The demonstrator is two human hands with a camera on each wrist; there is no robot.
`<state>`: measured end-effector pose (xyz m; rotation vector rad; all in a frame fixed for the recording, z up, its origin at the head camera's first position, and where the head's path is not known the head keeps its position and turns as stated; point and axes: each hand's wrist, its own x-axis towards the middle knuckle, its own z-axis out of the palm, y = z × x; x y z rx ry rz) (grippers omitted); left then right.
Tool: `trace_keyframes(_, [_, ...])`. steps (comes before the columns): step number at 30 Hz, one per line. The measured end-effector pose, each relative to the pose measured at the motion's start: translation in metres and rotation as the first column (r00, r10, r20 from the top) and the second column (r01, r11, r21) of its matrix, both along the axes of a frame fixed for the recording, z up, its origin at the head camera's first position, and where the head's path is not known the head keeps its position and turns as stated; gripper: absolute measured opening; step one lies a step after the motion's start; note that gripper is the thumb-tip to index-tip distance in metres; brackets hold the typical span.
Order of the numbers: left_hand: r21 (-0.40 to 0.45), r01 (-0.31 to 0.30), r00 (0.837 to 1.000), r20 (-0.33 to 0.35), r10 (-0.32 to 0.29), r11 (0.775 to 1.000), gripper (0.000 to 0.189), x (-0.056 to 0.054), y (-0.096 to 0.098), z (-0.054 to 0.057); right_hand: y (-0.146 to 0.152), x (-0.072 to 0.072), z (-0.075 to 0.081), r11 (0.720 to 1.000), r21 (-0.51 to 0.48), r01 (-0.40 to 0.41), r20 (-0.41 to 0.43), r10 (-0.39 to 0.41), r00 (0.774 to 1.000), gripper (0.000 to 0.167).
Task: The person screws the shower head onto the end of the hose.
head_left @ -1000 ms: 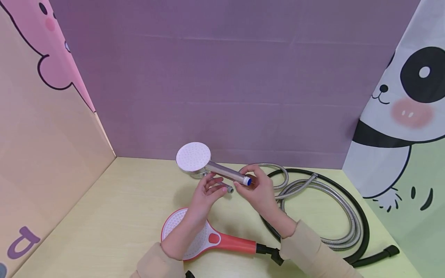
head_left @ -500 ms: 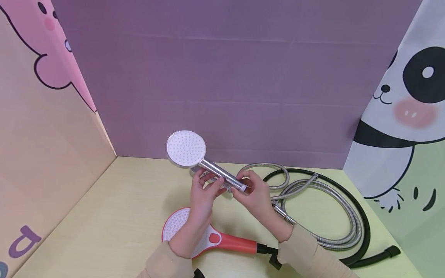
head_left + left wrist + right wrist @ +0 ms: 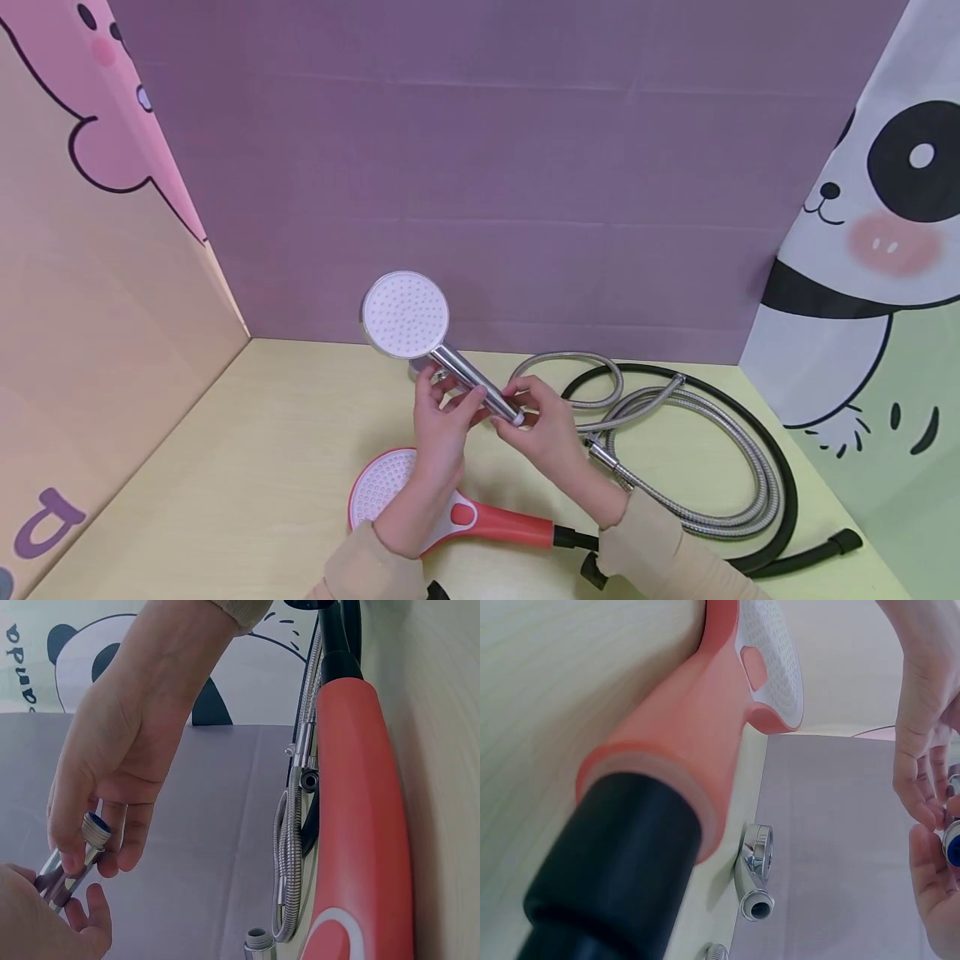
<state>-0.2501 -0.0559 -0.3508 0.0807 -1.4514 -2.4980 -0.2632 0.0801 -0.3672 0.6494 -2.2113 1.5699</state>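
A chrome hand shower (image 3: 406, 315) with a white nozzle face is held up over the table, its handle slanting down to the right. My left hand (image 3: 441, 429) grips the middle of the handle, thumb on the near side. With thumb and fingers my right hand (image 3: 543, 425) pinches the handle's lower end. In the left wrist view a threaded end (image 3: 97, 831) with a blue inside sticks out by the right hand's fingers. Behind the left hand a second chrome hand shower (image 3: 756, 877) lies on the table.
A red-and-white hand shower (image 3: 510, 527) with a black fitting lies under the forearms. Coiled metal hoses (image 3: 738, 525) and a black hose (image 3: 787, 492) lie at the right. A purple backdrop (image 3: 480, 183) and printed side panels enclose the table (image 3: 225, 467).
The held hand shower has risen and tilted more steeply, its nozzle face turning toward me. The right hand has shifted slightly left and down with the handle's end, which now points away.
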Motion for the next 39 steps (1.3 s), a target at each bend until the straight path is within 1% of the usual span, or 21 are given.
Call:
trace_keyframes(4, [-0.014, -0.012, 1.0, 0.029, 0.012, 1.0, 0.067, 0.0, 0.002, -0.002, 0.0, 0.002, 0.0, 0.999, 0.049, 0.015, -0.015, -0.014, 1.0, 0.034])
trace_keyframes(9, [-0.02, 0.002, 0.998, 0.057, -0.001, 1.0, 0.075, 0.001, 0.003, -0.005, 0.0, 0.006, 0.0, 0.995, 0.103, 0.008, -0.008, -0.007, 1.0, 0.033])
trace_keyframes(14, [-0.038, 0.006, 0.998, 0.056, -0.003, 0.999, 0.074, 0.002, 0.002, -0.008, 0.001, 0.007, 0.0, 0.99, 0.137, -0.014, 0.008, 0.013, 1.0, 0.034])
trace_keyframes(19, [-0.04, 0.021, 0.999, 0.046, -0.019, 0.999, 0.072, 0.005, 0.0, -0.007, 0.005, 0.007, 0.003, 0.981, 0.185, -0.063, 0.029, 0.059, 0.998, 0.035])
trace_keyframes(23, [-0.039, 0.035, 0.998, 0.05, -0.033, 0.999, 0.071, 0.006, -0.001, -0.008, 0.013, 0.009, 0.007, 0.963, 0.241, -0.119, 0.049, 0.111, 0.993, 0.038])
trace_keyframes(26, [-0.045, 0.044, 0.997, 0.059, -0.041, 0.998, 0.071, 0.007, -0.002, -0.011, 0.021, 0.01, 0.009, 0.946, 0.29, -0.143, 0.055, 0.132, 0.99, 0.041])
trace_keyframes(34, [-0.057, 0.065, 0.997, 0.05, -0.062, 0.996, 0.069, 0.007, -0.007, -0.016, 0.049, 0.009, 0.015, 0.912, 0.396, -0.104, 0.061, 0.087, 0.994, 0.046])
trace_keyframes(39, [-0.089, 0.072, 0.996, 0.059, -0.066, 0.994, 0.069, 0.007, -0.011, -0.016, 0.067, 0.007, 0.021, 0.886, 0.45, -0.109, 0.087, 0.078, 0.993, 0.042])
